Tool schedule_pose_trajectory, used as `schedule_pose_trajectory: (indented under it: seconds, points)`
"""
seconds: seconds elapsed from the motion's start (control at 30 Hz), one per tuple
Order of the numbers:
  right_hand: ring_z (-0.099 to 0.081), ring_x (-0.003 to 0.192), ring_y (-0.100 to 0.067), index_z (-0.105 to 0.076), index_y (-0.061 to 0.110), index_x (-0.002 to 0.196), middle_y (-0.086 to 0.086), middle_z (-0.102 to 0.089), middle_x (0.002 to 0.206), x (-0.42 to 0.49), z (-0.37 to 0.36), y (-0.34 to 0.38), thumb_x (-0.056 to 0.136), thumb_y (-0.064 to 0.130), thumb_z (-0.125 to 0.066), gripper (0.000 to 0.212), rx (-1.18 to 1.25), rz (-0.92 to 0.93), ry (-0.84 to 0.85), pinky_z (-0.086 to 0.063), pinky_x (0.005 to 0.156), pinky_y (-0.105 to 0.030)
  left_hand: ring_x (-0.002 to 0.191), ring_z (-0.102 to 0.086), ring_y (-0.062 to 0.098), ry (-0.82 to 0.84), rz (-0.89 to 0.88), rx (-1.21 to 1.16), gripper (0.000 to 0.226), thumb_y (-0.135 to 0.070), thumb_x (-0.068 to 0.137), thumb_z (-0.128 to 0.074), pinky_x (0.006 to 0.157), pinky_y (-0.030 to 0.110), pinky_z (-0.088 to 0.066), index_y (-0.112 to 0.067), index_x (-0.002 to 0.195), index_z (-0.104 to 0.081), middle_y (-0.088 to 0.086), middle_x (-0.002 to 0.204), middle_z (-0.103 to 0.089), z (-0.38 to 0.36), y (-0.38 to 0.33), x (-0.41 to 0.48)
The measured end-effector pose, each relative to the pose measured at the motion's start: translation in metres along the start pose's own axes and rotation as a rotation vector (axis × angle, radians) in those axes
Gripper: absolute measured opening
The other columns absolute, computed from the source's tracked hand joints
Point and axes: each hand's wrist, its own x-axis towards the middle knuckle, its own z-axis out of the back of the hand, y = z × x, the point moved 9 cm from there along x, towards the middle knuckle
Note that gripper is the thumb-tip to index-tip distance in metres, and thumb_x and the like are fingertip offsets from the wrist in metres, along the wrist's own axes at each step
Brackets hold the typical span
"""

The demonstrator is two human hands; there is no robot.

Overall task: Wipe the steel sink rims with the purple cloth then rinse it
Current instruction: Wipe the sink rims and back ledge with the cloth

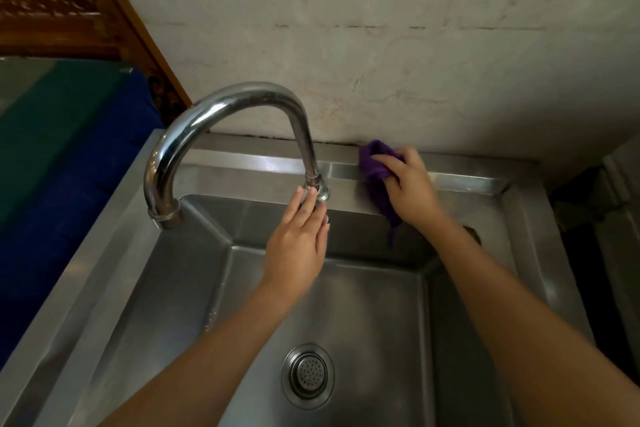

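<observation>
Fingers (311, 204) of your left hand (298, 246) lay flat and close together, their tips touching the base of the tap (221, 107), gripping nothing. Nearest you, the strainer (308, 371) sat in the dry-looking floor of the steel sink (363, 322). Farther on, your right hand (408, 187) was closed around the bunched purple cloth (377, 170), pressing it on the back rim (460, 180) just right of the tap's base, one tail hanging over the edge into the basin. Behind the rim rose a pale, cracked marble-look wall (381, 28). To the left lay a blue and green surface (62, 149), and beyond it a carved wooden frame (69, 7).
</observation>
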Motion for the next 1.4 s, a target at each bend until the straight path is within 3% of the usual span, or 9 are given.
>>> schedule_pose_trajectory:
  seconds: [0.07,0.2,0.37,0.47,0.63,0.8,0.97,1.2,1.4]
  points:
    - [-0.042,0.115,-0.036,-0.058,0.018,0.126,-0.019,-0.047,0.124,0.027,-0.024,0.037,0.088,0.012,-0.042,0.042,-0.027,0.137,0.136,-0.030,0.100,-0.033,0.129,-0.047,0.026,-0.002,0.007,-0.009,0.037,-0.024,0.091,-0.045,0.107,0.028,-0.034,-0.006,0.114,-0.067,0.010,0.129,-0.060,0.000,0.000,0.001]
    - [-0.026,0.127,-0.028,-0.062,0.031,0.118,0.001,-0.034,0.140,0.060,-0.079,0.072,0.088,0.008,-0.043,0.042,-0.271,0.266,0.503,-0.018,0.104,-0.036,0.129,-0.048,0.026,-0.014,0.012,-0.022,0.036,-0.021,0.091,-0.044,0.108,0.030,-0.037,-0.005,0.111,-0.069,0.012,0.128,-0.061,0.000,-0.001,0.001]
    - [-0.028,0.127,-0.024,-0.054,0.022,0.124,0.001,-0.036,0.134,0.074,-0.090,0.092,0.095,0.024,-0.047,0.030,-0.384,0.343,0.627,-0.018,0.105,-0.032,0.132,-0.043,0.026,-0.015,-0.017,0.001,0.037,-0.022,0.093,-0.043,0.106,0.035,-0.041,-0.006,0.118,-0.065,0.010,0.132,-0.058,-0.002,-0.002,0.000]
    - [-0.029,0.127,-0.024,-0.039,0.018,0.132,-0.005,-0.037,0.135,0.070,-0.089,0.102,0.094,0.036,-0.049,0.043,-0.373,0.339,0.651,-0.023,0.102,-0.029,0.131,-0.044,0.026,-0.048,-0.029,0.029,0.037,-0.022,0.091,-0.044,0.101,0.038,-0.046,-0.006,0.116,-0.066,0.011,0.130,-0.059,0.002,-0.004,-0.001]
    - [-0.033,0.122,-0.021,-0.041,0.017,0.131,-0.003,-0.041,0.132,0.067,-0.084,0.110,0.095,0.030,-0.049,0.039,-0.416,0.425,0.625,-0.026,0.100,-0.029,0.129,-0.047,0.025,-0.049,-0.030,0.089,0.035,-0.022,0.091,-0.045,0.108,0.034,-0.038,-0.008,0.111,-0.069,0.010,0.128,-0.061,0.003,-0.006,0.001]
    - [-0.033,0.122,-0.028,-0.058,0.033,0.113,-0.001,-0.038,0.128,0.059,-0.081,0.080,0.087,0.014,-0.050,0.033,-0.521,0.421,0.615,-0.029,0.107,-0.041,0.131,-0.045,0.025,-0.039,-0.037,0.070,0.034,-0.022,0.092,-0.044,0.109,0.032,-0.036,-0.007,0.110,-0.069,0.010,0.129,-0.060,0.003,-0.004,-0.001]
    - [-0.030,0.120,-0.026,-0.063,0.034,0.113,0.002,-0.034,0.129,0.045,-0.072,0.067,0.090,0.015,-0.047,0.034,-0.545,0.399,0.472,-0.024,0.103,-0.035,0.129,-0.047,0.025,-0.038,-0.045,0.046,0.032,-0.020,0.091,-0.047,0.105,0.030,-0.037,-0.006,0.109,-0.069,0.011,0.127,-0.061,0.003,-0.003,-0.001]
    - [-0.030,0.123,-0.027,-0.060,0.036,0.121,-0.003,-0.036,0.134,0.016,-0.035,0.026,0.095,0.019,-0.043,0.035,-0.604,0.271,0.394,-0.025,0.104,-0.036,0.126,-0.051,0.026,-0.032,-0.059,0.035,0.034,-0.022,0.090,-0.046,0.105,0.031,-0.039,-0.006,0.106,-0.071,0.011,0.124,-0.064,0.004,-0.003,0.002]
    - [-0.040,0.114,-0.033,-0.059,0.028,0.124,-0.011,-0.046,0.129,-0.019,0.006,-0.028,0.093,0.024,-0.046,0.034,-0.633,0.065,0.281,-0.034,0.095,-0.039,0.128,-0.048,0.027,0.009,-0.013,-0.010,0.039,-0.025,0.091,-0.041,0.102,0.034,-0.039,-0.006,0.110,-0.069,0.010,0.128,-0.061,-0.001,-0.001,0.001]
